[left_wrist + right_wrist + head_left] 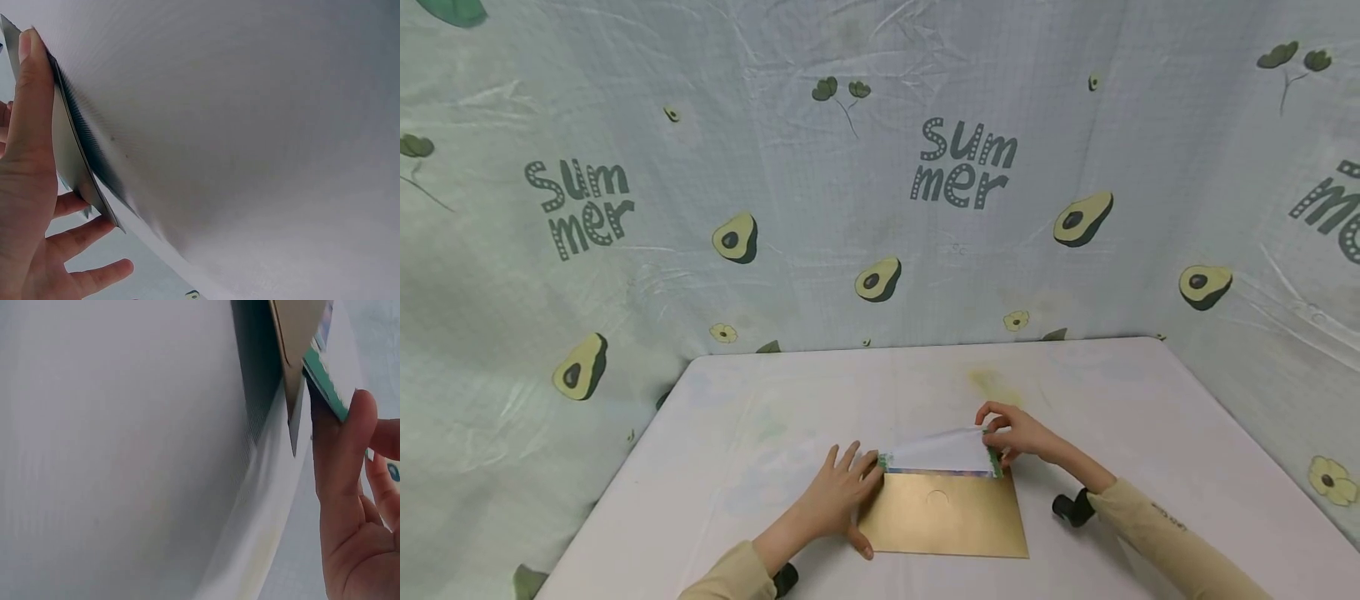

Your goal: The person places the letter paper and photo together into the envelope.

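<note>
A flat gold paper envelope [943, 525], marked with a small half-round notch line, lies on the table. A white folded paper [936, 452] with green printed edges covers its far part; a thin blue strip shows along the near edge. My left hand [838, 496] rests spread over the envelope's left side, thumb near the near corner. In the left wrist view the thumb and fingertips of that hand [37, 169] touch the envelope's edge [75, 144]. My right hand [1015, 433] pinches the paper's right edge; the right wrist view shows its green border [325, 384] against the thumb.
The white table [760, 492] carries faint coloured stains, one yellowish [992, 385] toward the back. A pale curtain [820, 175] printed with avocados and lettering stands behind and at both sides. Black wrist devices [1073, 508] sit at both sleeves.
</note>
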A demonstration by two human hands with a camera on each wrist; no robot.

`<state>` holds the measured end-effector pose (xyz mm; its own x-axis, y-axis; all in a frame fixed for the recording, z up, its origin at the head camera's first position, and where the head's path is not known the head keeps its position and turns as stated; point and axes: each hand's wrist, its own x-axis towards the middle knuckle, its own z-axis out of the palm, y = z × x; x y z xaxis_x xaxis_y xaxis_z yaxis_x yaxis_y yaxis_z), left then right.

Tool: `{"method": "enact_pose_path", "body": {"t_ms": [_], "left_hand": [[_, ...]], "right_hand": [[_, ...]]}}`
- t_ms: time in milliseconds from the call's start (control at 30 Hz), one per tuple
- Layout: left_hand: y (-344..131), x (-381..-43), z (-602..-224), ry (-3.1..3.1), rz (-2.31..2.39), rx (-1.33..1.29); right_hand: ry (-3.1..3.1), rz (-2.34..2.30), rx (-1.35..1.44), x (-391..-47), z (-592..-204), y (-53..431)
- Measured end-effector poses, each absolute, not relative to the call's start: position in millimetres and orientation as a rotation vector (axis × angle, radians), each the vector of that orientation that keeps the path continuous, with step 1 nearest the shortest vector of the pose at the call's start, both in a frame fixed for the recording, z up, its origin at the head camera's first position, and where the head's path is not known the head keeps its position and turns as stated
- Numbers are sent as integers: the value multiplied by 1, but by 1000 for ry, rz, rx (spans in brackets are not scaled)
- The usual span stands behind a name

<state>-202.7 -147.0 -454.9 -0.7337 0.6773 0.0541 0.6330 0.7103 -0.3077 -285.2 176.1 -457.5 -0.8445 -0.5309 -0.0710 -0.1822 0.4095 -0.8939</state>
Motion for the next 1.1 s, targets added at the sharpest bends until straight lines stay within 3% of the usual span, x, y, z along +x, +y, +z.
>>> {"method": "enact_pose_path", "body": {"t_ms": [1100], "left_hand": [[-144, -203, -458, -2713, 380, -1073]], "right_hand": [[2386, -1038, -930, -268, -460, 172]]}}
